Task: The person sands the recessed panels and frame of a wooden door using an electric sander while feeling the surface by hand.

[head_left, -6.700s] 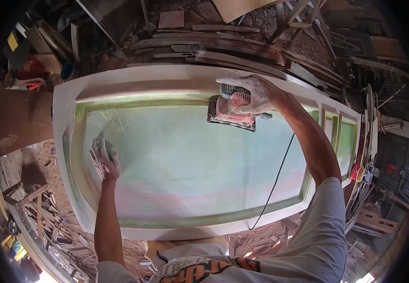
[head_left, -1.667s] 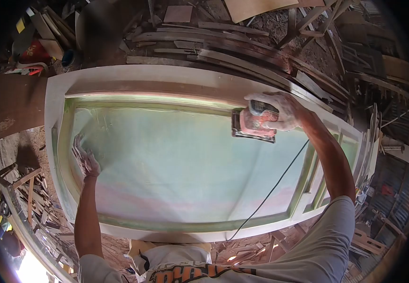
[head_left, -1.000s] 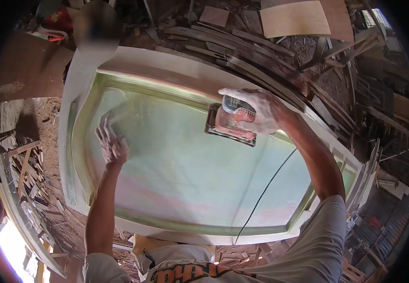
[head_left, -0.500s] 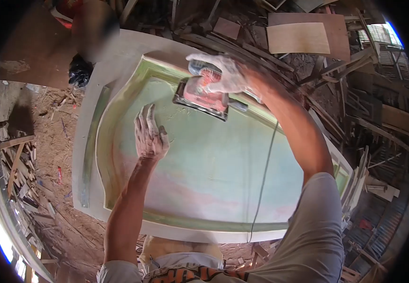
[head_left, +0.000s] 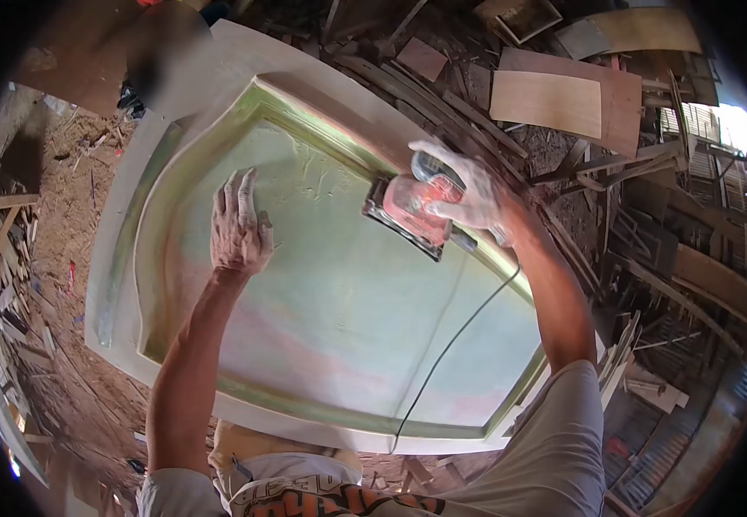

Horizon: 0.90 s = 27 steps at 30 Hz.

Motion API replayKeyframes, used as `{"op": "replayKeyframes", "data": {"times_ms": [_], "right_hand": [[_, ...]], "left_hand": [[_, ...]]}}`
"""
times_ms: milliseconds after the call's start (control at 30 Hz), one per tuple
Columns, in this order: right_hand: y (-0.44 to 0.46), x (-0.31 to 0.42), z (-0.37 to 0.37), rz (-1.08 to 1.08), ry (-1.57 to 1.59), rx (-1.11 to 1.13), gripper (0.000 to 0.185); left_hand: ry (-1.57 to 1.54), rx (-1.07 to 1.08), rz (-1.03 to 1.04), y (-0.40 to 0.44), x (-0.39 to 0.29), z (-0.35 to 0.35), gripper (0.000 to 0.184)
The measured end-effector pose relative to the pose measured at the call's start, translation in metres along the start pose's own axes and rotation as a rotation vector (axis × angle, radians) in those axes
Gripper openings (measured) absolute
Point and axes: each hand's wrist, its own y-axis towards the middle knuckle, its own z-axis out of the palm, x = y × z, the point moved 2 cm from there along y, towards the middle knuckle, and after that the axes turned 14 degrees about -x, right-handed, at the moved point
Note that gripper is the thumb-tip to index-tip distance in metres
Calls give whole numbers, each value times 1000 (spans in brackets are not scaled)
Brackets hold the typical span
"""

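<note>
A red and black power sander [head_left: 415,205] rests on the painted panel [head_left: 339,293], near its upper inner edge. Wrapped over the sander's top is my right hand [head_left: 473,189], coated in pale dust. A dark cord runs from the sander down across the panel and over its near edge. My left hand [head_left: 240,228] is at the panel's left part, fingers apart and pointing away from me, holding nothing. Raised green moulding surrounds the blue, green and pink panel surface, with a white outer frame [head_left: 184,69]. Small rough marks show on the surface between my hands.
Long wooden strips [head_left: 468,116] lie piled beyond the frame. Plywood sheets [head_left: 546,99] are at the upper right. Wood scraps [head_left: 7,284] and sawdust cover the floor at left. A blurred dark round shape [head_left: 167,56] hangs at the upper left.
The view has turned and shifted, so the panel appears more tilted. The sander, still in my right hand, moved left along the upper edge, then back right. My left hand stays spread over the panel's left part.
</note>
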Motion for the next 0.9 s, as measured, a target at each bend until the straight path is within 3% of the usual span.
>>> {"op": "replayKeyframes", "data": {"times_ms": [167, 200, 333, 567, 633, 700, 833, 900], "right_hand": [[-11, -15, 2, 16, 59, 21, 92], [-2, -6, 3, -56, -70, -12, 92], [49, 4, 20, -176, 28, -45, 94], [88, 27, 37, -151, -31, -60, 92], [82, 20, 34, -98, -42, -23, 93], [62, -5, 36, -218, -15, -95, 92], [2, -18, 8, -52, -38, 11, 91], [-29, -39, 0, -145, -40, -63, 92]], "left_hand": [[53, 1, -12, 2, -9, 1, 75], [52, -11, 6, 1, -8, 1, 74], [55, -21, -3, 1, -7, 1, 73], [64, -14, -33, -5, -3, 5, 80], [58, -21, -27, -1, 1, 3, 81], [26, -20, -27, -3, -2, 2, 79], [25, -32, 4, -4, 0, 4, 78], [39, -28, -7, -5, 2, 5, 78]]}}
